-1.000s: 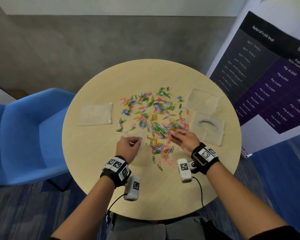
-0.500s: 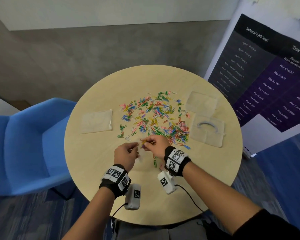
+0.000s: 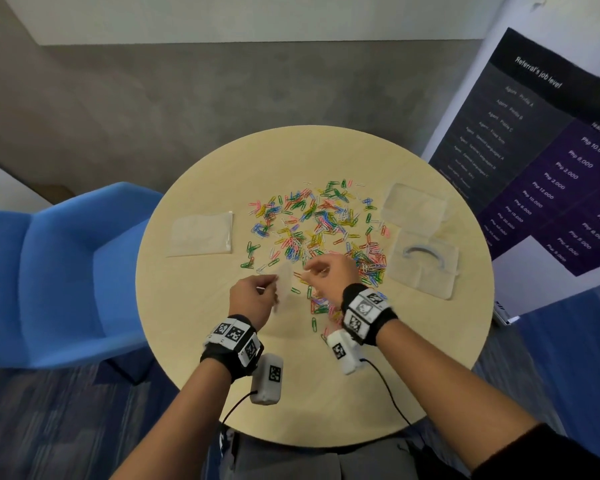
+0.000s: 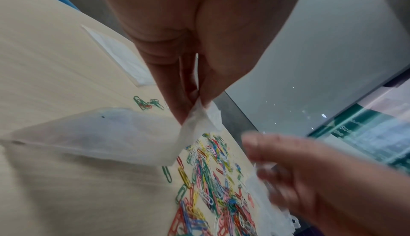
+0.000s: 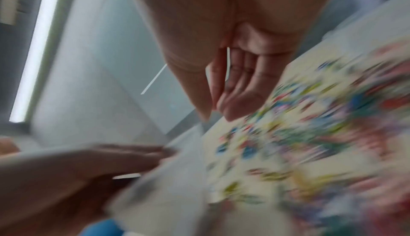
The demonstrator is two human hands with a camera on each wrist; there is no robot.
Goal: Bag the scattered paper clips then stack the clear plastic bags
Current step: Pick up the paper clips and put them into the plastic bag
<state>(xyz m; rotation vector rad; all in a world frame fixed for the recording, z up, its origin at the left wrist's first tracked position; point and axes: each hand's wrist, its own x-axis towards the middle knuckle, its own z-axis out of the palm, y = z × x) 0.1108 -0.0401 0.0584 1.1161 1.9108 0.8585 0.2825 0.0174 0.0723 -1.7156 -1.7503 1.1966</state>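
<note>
The left hand pinches a clear bag at one corner; it hangs over the desk, long axis running toward the person. The right hand, fingers loosely apart, hovers beside it above the paper clips. The left wrist view alone shows the pinch; the right wrist view is blurred.

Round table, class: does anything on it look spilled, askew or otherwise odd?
Yes. Coloured paper clips lie loose across the middle of the table. One clear bag at the right holds a curved grey thing, not clips. The left hand pinches another bag, apparently empty.
</note>
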